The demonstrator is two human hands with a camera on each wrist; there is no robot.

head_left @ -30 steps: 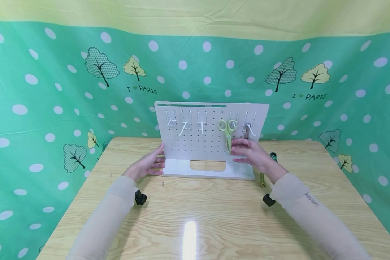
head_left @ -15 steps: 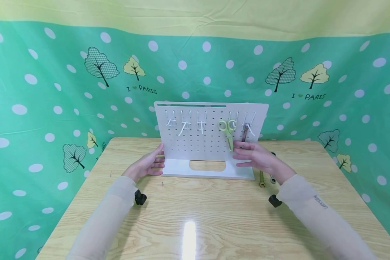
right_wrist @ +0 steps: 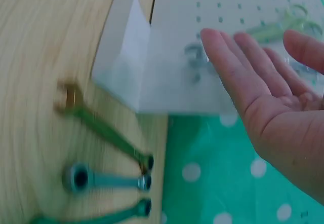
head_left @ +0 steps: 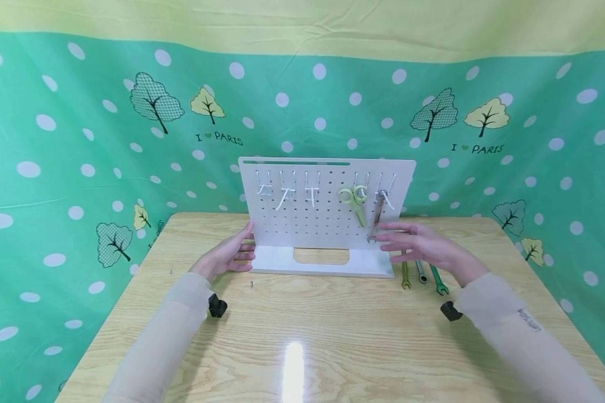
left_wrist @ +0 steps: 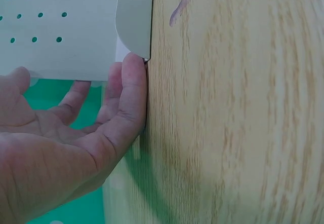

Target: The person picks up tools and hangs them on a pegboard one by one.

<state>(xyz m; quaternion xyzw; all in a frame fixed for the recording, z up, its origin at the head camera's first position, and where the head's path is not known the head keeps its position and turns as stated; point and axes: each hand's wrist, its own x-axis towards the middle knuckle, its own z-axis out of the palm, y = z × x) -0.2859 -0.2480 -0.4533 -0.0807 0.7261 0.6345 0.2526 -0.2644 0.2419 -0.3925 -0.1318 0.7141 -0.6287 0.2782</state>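
A white pegboard (head_left: pixel 327 224) stands upright on its base, with white hooks along its upper part. Green-handled scissors (head_left: pixel 354 196) hang tilted from one hook. Beside them a metal wrench (head_left: pixel 378 215) hangs at the far right hook. At the board's left edge rests my left hand (head_left: pixel 227 254), its fingertips (left_wrist: pixel 133 69) touching the base's corner. My right hand (head_left: pixel 420 245) holds nothing, fingers extended and apart, close by the hanging wrench's lower end. Below it on the table lie a yellow-green wrench (right_wrist: pixel 109 133), a blue-grey wrench (right_wrist: pixel 109 179) and a green wrench (right_wrist: pixel 96 217).
The board's base has an oval cutout (head_left: pixel 321 256). Several hooks (head_left: pixel 286 193) on the left half carry no tools. A green dotted curtain (head_left: pixel 181 179) hangs behind the wooden table (head_left: pixel 302 324).
My right hand has drawn back rightward from the hanging wrench, uncovering its shaft and the wrenches on the table. The scissors have swung, lower end to the right. My left hand stays put.
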